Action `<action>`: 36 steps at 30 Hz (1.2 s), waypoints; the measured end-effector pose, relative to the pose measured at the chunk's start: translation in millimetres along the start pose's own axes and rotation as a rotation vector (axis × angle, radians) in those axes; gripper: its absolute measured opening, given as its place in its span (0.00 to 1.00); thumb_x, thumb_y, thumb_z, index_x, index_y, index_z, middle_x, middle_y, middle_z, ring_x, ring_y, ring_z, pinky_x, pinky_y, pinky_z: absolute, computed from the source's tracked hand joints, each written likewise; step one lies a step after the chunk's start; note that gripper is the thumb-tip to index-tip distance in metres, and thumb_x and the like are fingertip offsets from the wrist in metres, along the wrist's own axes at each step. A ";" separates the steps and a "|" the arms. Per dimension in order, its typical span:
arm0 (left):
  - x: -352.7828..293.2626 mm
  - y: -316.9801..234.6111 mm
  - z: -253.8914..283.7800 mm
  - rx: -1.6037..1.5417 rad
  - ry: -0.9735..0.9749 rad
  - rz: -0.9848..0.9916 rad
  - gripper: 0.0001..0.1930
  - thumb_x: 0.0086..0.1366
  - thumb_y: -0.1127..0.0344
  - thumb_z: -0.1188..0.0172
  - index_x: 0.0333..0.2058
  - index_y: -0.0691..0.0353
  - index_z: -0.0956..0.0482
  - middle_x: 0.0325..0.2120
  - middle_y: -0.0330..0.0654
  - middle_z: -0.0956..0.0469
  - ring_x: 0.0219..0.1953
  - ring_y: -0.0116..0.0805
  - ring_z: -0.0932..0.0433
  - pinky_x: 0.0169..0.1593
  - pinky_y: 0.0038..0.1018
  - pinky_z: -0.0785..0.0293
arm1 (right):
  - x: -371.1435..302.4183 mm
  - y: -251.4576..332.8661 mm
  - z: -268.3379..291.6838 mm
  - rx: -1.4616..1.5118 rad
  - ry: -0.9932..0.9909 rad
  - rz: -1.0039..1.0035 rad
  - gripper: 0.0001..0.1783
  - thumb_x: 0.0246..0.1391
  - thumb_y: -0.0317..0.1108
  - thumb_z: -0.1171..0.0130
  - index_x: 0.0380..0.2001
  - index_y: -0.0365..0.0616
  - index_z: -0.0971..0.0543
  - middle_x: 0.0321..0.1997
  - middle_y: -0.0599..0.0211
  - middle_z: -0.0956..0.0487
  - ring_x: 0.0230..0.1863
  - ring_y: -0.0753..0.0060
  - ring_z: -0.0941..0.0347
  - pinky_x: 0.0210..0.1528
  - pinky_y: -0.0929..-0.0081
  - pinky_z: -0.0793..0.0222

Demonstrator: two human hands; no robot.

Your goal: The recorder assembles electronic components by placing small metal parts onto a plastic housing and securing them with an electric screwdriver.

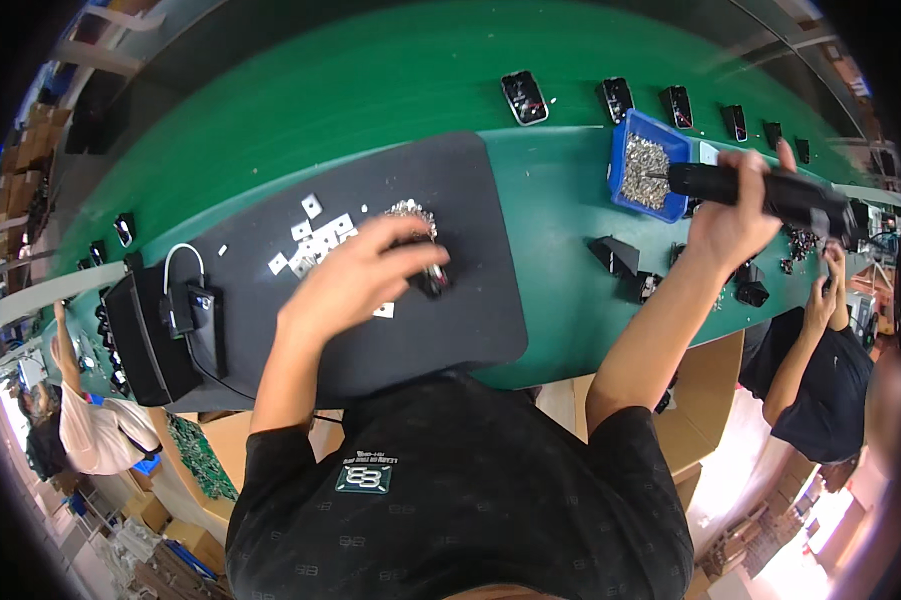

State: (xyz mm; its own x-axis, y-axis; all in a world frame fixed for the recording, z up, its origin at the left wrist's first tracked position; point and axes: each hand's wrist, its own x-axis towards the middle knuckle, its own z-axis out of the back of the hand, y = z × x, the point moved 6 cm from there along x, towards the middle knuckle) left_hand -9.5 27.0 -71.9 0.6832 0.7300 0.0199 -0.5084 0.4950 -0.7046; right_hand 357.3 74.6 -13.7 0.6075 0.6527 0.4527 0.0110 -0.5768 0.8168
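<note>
My left hand [355, 275] is over the dark mat [460, 340], its fingers closed around a small black housing [432, 282] that is partly hidden beneath them. Just beyond the fingers lies a heap of small metal pieces [410, 209]. White square plates [320, 240] with dark centres are scattered to the left of this hand. My right hand [735, 228] grips a black electric screwdriver [705, 183], held nearly level. Its bit points left, over a blue bin [618, 150] filled with small silver screws [645, 165]; I cannot tell whether the bit touches them.
Black devices [524, 97] stand spaced along the green belt [370, 90] at the back. Black angular housings [615, 255] lie right of the mat. On the left are a black box [150, 335] and a cabled device [206, 330]. Co-workers sit at both sides.
</note>
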 end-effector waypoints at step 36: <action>-60.1 8.3 -45.9 0.163 -0.265 0.204 0.44 0.40 0.62 0.24 0.59 0.59 0.32 0.54 0.45 0.31 0.48 0.46 0.30 0.51 0.38 0.34 | -52.6 6.3 21.8 -0.013 -0.124 0.294 0.17 0.52 0.19 0.42 0.45 0.37 0.32 0.28 0.63 0.26 0.28 0.74 0.29 0.36 0.73 0.28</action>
State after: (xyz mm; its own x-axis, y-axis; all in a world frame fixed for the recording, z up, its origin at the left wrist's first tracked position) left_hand -30.8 -34.4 -111.5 0.4108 0.9074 0.0890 -0.7113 0.3800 -0.5913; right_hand 342.7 26.0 -40.2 0.6751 0.3936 0.6240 -0.1890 -0.7253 0.6619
